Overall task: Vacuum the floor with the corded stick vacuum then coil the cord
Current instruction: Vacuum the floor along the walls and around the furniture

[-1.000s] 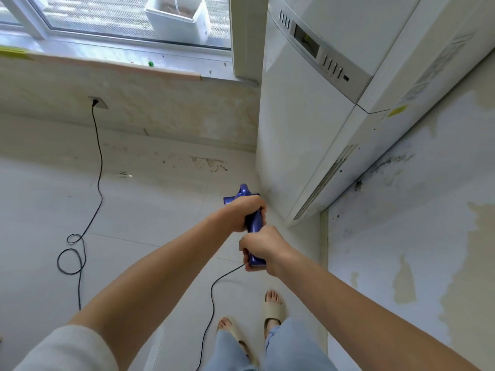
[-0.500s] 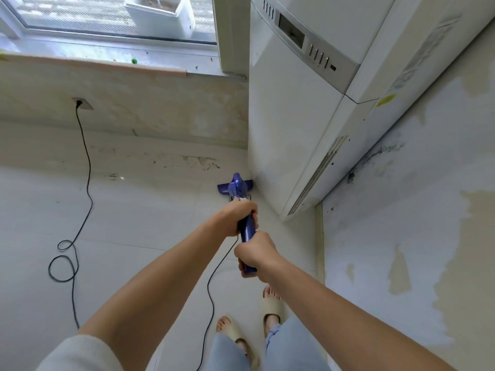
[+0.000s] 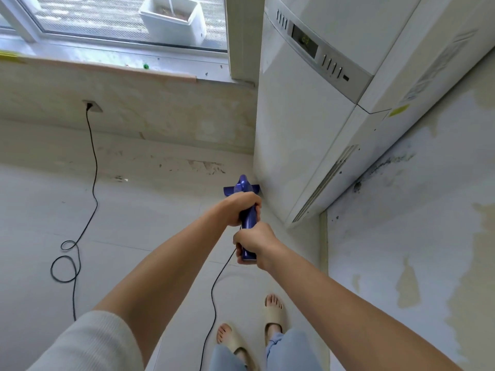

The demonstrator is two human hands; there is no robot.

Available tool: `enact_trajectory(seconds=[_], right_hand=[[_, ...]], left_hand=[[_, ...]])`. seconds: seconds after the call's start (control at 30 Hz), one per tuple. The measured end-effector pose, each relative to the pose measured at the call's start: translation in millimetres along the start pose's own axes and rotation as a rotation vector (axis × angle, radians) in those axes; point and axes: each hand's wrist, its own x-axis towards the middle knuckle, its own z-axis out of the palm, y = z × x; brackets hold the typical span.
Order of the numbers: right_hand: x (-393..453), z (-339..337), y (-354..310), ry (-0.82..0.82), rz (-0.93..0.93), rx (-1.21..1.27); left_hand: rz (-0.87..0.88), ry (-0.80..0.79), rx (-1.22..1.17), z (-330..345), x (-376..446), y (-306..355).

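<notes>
The blue stick vacuum (image 3: pixel 247 223) is held by both hands at the centre of the view: the left hand (image 3: pixel 241 207) is wrapped round the upper shaft, its fingers (image 3: pixel 258 210) curled closed on it, and the right hand (image 3: pixel 254 243) is clenched round the handle end just below. The vacuum head (image 3: pixel 241 187) is set on the floor (image 3: pixel 150 218) toward 12 o'clock, right beside the base of the tall white appliance (image 3: pixel 300 145); whether it touches cannot be told.

The main risk is judged to lie with the cord (image 3: pixel 92 167). It is plugged into the wall socket (image 3: pixel 91 105) at 10 o'clock, is run down across the floor into two loose loops at 9 o'clock, and is brought back to the handle, passing just beside the sandalled feet (image 3: pixel 251 333) at 6 o'clock. A backward step could be caught in that slack, or the loops could be tightened into a kink if the vacuum is pulled away toward 3 o'clock. The plug could also be strained once the slack is used up. A further push toward 12 o'clock could knock the head against the appliance
</notes>
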Motion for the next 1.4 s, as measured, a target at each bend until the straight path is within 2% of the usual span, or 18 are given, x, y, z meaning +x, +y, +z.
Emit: enact_trajectory(seconds=[0.3, 0.63, 0.8, 0.93, 1.2, 1.4], right_hand=[[21, -32, -3, -0.037, -0.009, -0.205], [16, -80, -6, -0.039, -0.046, -0.367], [25, -95, -24, -0.036, -0.034, -0.319], [48, -85, -41, -0.038, -0.038, -0.276], [41, -77, -31, -0.053, -0.009, -0.237], [50, -85, -63, -0.083, -0.039, -0.271]], left_hand=[[0.029, 0.08, -0.091, 16, 25, 0], [0.075, 0.061, -0.211, 52, 37, -3], [0.075, 0.065, -0.134, 66, 50, 20], [0.1, 0.108, -0.102, 52, 57, 42], [0.006, 0.136, -0.123, 47, 49, 33], [0.016, 0.15, -0.183, 46, 57, 61]])
